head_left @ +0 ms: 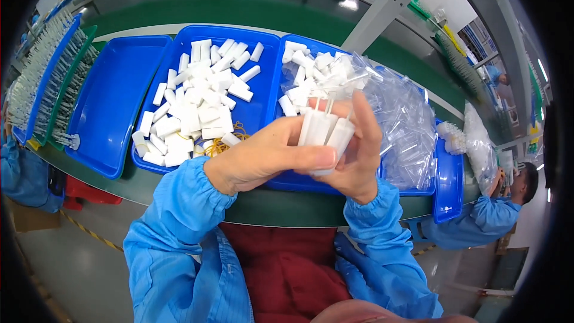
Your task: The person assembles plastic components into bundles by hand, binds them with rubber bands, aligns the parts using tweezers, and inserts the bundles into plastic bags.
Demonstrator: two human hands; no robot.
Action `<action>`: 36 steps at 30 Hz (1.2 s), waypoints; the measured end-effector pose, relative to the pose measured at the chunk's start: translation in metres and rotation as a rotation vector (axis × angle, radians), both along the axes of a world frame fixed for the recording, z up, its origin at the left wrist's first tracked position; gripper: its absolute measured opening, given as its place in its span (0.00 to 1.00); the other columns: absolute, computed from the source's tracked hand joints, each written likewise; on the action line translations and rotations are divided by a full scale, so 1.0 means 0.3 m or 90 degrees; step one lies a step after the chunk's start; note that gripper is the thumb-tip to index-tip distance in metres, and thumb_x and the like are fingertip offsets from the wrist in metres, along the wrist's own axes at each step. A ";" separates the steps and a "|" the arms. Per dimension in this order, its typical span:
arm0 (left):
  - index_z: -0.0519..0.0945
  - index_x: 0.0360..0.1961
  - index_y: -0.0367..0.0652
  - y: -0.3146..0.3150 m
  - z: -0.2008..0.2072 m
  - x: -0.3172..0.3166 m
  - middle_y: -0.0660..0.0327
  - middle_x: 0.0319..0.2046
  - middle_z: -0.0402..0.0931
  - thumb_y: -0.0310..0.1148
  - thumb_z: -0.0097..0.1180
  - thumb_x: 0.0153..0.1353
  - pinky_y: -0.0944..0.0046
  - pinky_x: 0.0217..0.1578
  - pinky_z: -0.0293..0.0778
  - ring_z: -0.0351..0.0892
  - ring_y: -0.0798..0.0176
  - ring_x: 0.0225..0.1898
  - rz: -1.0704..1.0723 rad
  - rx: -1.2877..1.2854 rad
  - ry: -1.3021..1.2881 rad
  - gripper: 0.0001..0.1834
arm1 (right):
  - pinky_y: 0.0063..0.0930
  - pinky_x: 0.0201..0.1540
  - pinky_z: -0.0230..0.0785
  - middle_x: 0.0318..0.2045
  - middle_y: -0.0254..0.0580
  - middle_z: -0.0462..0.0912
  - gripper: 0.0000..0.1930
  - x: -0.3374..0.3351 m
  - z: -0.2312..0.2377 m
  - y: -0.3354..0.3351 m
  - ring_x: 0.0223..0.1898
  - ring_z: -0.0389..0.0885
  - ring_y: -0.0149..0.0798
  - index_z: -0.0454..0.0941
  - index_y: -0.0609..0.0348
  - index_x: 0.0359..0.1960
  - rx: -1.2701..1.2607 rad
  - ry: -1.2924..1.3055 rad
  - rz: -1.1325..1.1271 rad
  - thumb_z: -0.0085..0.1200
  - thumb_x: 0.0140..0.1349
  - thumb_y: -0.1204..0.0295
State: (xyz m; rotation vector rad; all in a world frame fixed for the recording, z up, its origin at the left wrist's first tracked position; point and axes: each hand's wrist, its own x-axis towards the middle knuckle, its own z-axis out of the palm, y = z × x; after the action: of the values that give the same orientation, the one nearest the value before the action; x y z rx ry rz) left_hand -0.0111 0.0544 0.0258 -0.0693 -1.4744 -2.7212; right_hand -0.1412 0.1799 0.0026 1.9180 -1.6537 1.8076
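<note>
In front of my chest I hold a few white plug chargers [318, 128] side by side, with thin metal prongs pointing up and away. My left hand [263, 154] grips them from the left, its thumb laid across their near faces. Fingers of my right hand [362, 154] curl around them from behind and the right. Below and beyond my hands, a blue tray [268, 48] holds a heap of white chargers [200, 98] and yellow rubber bands [216, 146]. More white chargers [326, 64] lie in the tray to the right.
Clear plastic bags [406, 134] fill the right tray's right part. A bare blue tray [116, 96] stands left, beside upright racks [60, 78] of small parts. At far right are a narrow blue tray [448, 182], a white bag [480, 143] and a co-worker [487, 218]. A grey post [388, 9] rises behind.
</note>
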 end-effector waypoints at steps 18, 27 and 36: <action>0.76 0.52 0.37 0.057 -0.040 -0.022 0.65 0.39 0.77 0.41 0.63 0.62 0.68 0.43 0.72 0.75 0.71 0.43 0.010 0.030 -0.050 0.23 | 0.36 0.55 0.65 0.53 0.46 0.80 0.39 -0.045 0.032 0.003 0.51 0.76 0.46 0.74 0.59 0.57 0.049 0.186 0.064 0.73 0.37 0.73; 0.72 0.45 0.39 0.048 -0.069 -0.038 0.58 0.35 0.78 0.27 0.69 0.54 0.66 0.36 0.75 0.79 0.66 0.37 0.509 -0.567 0.007 0.21 | 0.28 0.49 0.68 0.55 0.48 0.75 0.49 -0.079 0.020 0.043 0.45 0.76 0.34 0.61 0.64 0.67 0.113 -0.060 0.046 0.75 0.44 0.61; 0.72 0.52 0.37 0.052 -0.101 -0.046 0.57 0.42 0.77 0.14 0.62 0.52 0.67 0.42 0.78 0.80 0.62 0.44 0.422 -0.660 0.090 0.25 | 0.26 0.38 0.72 0.45 0.42 0.79 0.27 -0.065 0.037 0.017 0.40 0.77 0.36 0.79 0.58 0.53 0.087 0.030 0.035 0.72 0.48 0.73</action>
State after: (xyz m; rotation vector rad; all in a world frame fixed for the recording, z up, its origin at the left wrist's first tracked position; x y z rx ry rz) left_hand -0.0250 0.0699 -0.0043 0.1593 -2.1634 -1.2541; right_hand -0.1606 0.1851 0.0138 2.0629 -1.7690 1.6945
